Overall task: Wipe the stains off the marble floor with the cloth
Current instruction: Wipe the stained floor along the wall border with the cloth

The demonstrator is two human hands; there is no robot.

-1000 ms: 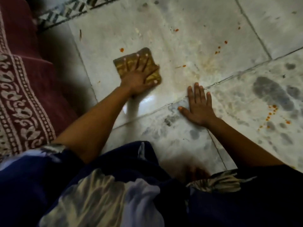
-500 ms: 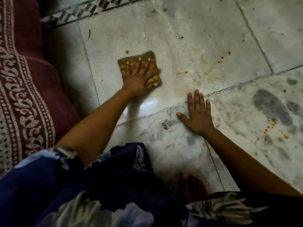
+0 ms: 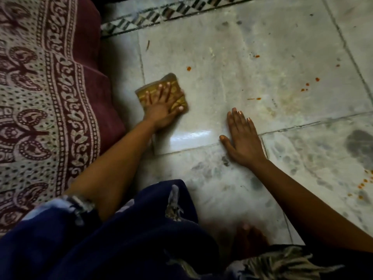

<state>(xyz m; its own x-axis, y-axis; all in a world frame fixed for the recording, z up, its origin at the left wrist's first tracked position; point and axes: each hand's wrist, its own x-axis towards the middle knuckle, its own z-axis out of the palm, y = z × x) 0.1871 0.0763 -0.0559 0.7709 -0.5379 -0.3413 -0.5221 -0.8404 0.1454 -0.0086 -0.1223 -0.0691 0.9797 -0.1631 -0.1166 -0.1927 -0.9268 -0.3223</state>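
plainly, the cloth (image 3: 162,93) is a small folded pad, mustard yellow with a paler woven pattern, lying flat on the marble floor (image 3: 252,41) near the maroon printed bedspread (image 3: 40,98). the left hand (image 3: 161,110) presses down on it with fingers spread straight, covering its near half, so only its far edge and corners show. the right hand (image 3: 242,138) rests flat on bare tile, fingers straight and close together, well apart from the cloth. orange stains (image 3: 308,85) dot the floor to the right. a foot (image 3: 248,239) below is blurred.

One head-worn camera looks steeply down, close over the marble floor (image 3: 262,57).
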